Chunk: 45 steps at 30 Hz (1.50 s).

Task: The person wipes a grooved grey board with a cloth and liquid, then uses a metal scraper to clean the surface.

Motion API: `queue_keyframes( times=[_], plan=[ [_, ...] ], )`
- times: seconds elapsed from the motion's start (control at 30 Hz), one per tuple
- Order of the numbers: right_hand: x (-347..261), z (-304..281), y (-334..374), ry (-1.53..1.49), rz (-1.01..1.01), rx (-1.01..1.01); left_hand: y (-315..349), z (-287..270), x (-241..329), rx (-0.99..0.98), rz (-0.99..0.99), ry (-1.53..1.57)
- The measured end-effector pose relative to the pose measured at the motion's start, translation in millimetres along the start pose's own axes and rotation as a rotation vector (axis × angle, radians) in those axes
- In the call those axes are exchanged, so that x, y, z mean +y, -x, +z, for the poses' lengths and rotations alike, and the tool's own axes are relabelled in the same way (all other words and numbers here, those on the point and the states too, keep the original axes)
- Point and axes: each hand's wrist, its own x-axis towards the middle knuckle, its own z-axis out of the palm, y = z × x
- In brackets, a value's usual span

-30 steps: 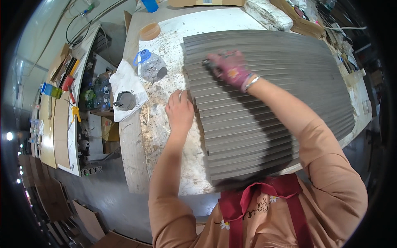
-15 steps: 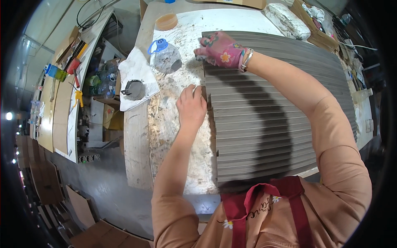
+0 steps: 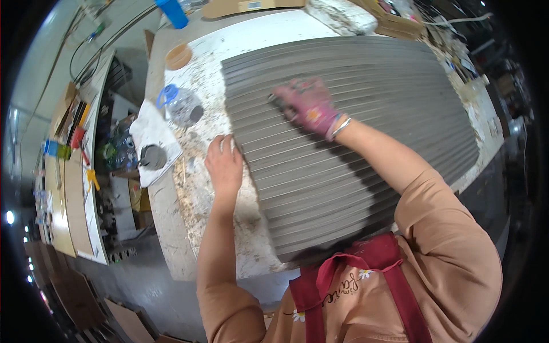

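A clear plastic bottle with a blue cap (image 3: 182, 105) lay on its side on the stained white worktop (image 3: 197, 197) at upper left of the frame. Just left of it a white cloth (image 3: 150, 132) hung over the edge, with a small dark round container (image 3: 152, 156) on it. A tan tape roll (image 3: 178, 56) sat above, and a blue cylinder (image 3: 172, 11) stood near the top edge. Cardboard pieces (image 3: 247, 7) lay along the top.

Flat brown cardboard box (image 3: 246, 7), white label, at table's far edge; open cardboard box (image 3: 394, 20) far right.
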Motion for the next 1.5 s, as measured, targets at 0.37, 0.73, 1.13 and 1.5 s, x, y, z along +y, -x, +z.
queue_keyframes(
  times=[0.37, 0.73, 1.13, 1.5],
  plan=[
    [-24.5, 18.0, -4.7, 0.003, 0.013, -0.014, -4.0, -2.3, 2.8, -0.011, 0.058, -0.104],
    [43.7, -14.3, 8.7, 0.106, 0.094, 0.225, -4.2, -0.2, 3.2, -0.028, 0.032, -0.09],
    [93.9, -15.9, 47.5, 0.167, 0.104, 0.278, -2.5, -0.5, -2.7, 0.017, 0.051, -0.131],
    [217.6, -65.5, 136.0, 0.125, 0.707, 0.004, -2.4, 1.2, 3.2, 0.036, 0.077, -0.071]
  ],
)
